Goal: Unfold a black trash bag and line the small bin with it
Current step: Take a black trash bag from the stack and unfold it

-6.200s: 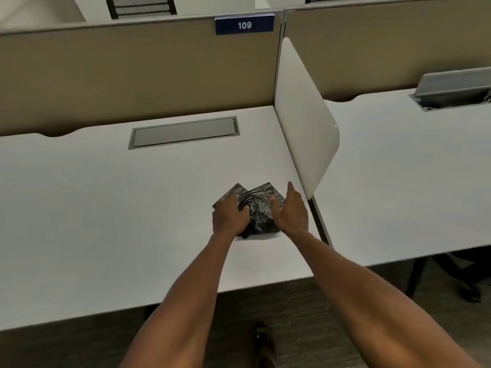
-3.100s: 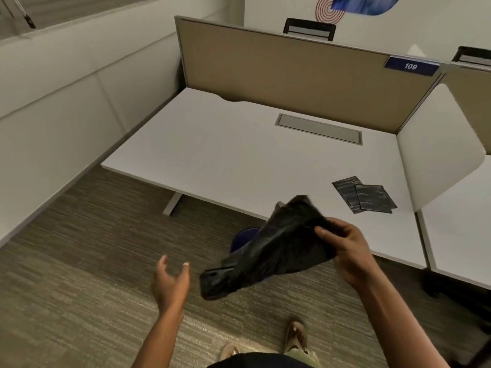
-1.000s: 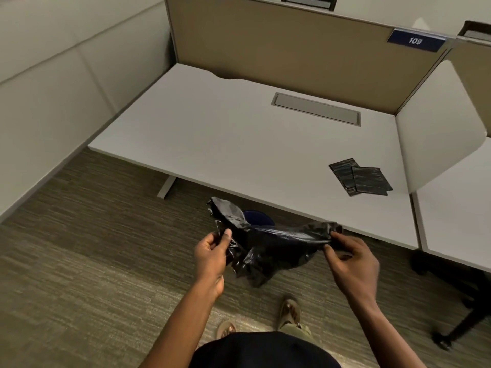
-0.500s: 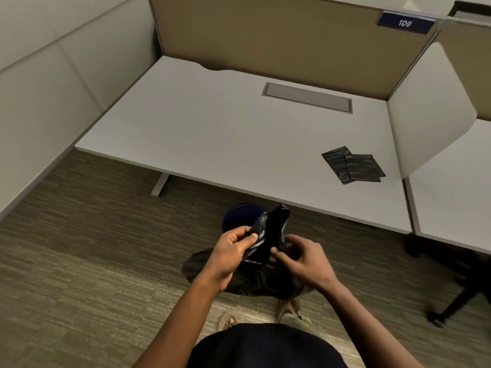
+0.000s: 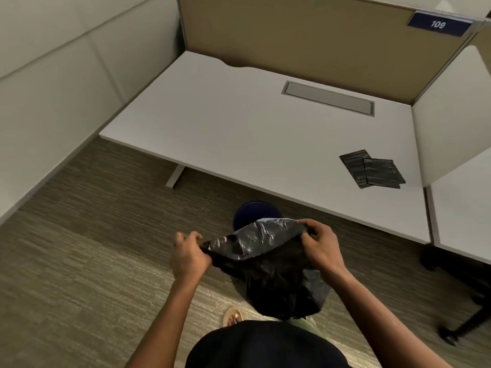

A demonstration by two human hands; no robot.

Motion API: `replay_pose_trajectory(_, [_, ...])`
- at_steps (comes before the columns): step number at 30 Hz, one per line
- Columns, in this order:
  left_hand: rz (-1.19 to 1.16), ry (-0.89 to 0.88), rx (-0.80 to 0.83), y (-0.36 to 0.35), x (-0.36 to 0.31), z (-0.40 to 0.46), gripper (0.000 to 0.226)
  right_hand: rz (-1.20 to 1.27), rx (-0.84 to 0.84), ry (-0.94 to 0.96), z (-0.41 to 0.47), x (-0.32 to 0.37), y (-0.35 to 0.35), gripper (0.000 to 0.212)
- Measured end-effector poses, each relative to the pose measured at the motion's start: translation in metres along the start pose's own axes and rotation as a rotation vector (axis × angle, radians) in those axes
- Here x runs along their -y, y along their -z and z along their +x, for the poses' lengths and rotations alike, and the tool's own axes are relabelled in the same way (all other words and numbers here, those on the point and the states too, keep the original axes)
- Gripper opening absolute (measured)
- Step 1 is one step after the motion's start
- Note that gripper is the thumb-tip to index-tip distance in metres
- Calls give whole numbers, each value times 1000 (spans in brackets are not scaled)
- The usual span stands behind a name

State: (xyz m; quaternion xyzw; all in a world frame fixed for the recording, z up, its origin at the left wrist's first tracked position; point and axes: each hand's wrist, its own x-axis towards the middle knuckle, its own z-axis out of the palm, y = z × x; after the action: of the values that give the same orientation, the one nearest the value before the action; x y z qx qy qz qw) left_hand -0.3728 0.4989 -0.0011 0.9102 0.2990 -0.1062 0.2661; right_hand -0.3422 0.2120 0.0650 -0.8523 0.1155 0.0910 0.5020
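Presently, the person is holding one black trash bag (image 5: 268,261) at its mouth edge with both hands; the left hand (image 5: 187,254) is closing its grip on the left part of the rim, fingers curled tight around the gathered film; the right hand (image 5: 320,244) is pinching the right part of the rim between thumb and fingers, likewise fully closed on the plastic; the body of the bag is hanging slack below and between the two grips, well above the carpet.

The step in hand is judged to be opening the mouth; to do it well, the two layers of film should be parted at the rim rather than merely stretched sideways; each grip should be taking one layer only, then drawing apart so that air is entering the bag; a short downward shake is likely to be helping the body to fill out; the film looks thin, so a hard pull at the pinch points could be tearing it.

The small bin (image 5: 255,212) is standing on the floor just beyond the grips, partly under the desk (image 5: 239,128) edge, and partly hidden by the bag; it is showing no liner on its visible rim.

Count: one bag in hand; one bin; two folded bags (image 5: 372,171) lying overlapped on the desk, beyond and to the right of the right grip.
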Motion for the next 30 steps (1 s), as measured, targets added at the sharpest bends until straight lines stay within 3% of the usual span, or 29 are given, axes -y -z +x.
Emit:
replay_pose_trajectory(3, [-1027, 634, 368, -3, 5, 8, 29, -63, -104, 147, -8, 12, 1, 18])
replay_pose_trajectory(4, [-1246, 744, 461, -4, 5, 8, 28, -119, -171, 223, -12, 14, 2, 20])
replay_pose_trajectory(6, [-1462, 816, 549, -13, 1, 8, 21, -247, -318, 373, -19, 12, 1, 25])
replay_pose_trajectory(8, [-1588, 775, 599, -20, -9, 7, 12, -364, -346, 463, -24, 6, -2, 19])
replay_pose_trajectory(10, [-1650, 746, 612, -25, -20, 6, 16, -432, -204, 439, -23, -5, -7, 30])
replay_pose_trajectory(12, [-1677, 750, 593, -24, -32, 6, 19, -364, -72, 256, -22, -16, -10, 37])
replay_pose_trajectory(15, [-1630, 647, 627, -12, -43, 5, 22, -110, -92, 11, -14, -17, -1, 35])
replay_pose_trajectory(17, [-1432, 525, 660, -2, -46, 6, 27, 20, -215, 2, -5, -9, 14, 36])
replay_pose_trajectory(19, [-800, 242, 494, 10, -45, 9, 22, 49, -344, 113, 3, 2, 30, 35])
replay_pose_trajectory(21, [-78, -45, 152, 15, -42, 13, 18, 32, -396, 229, 3, 9, 37, 34])
replay_pose_trajectory(22, [67, -125, 25, 20, -44, 11, 20, -7, -380, 258, 3, 10, 36, 35])
replay_pose_trajectory(24, [151, -186, -53, 25, -51, 6, 29, -160, -260, 253, 2, 5, 25, 40])
replay_pose_trajectory(26, [179, -190, -1, 25, -58, 1, 35, -243, -102, 151, 1, -1, 12, 44])
replay_pose_trajectory(28, [75, -283, -19, 30, -65, -3, 31, -185, -102, 148, 1, 2, 9, 45])
replay_pose_trajectory(30, [-156, -433, -152, 36, -69, -9, 39, -50, -222, 264, 2, 15, 16, 43])
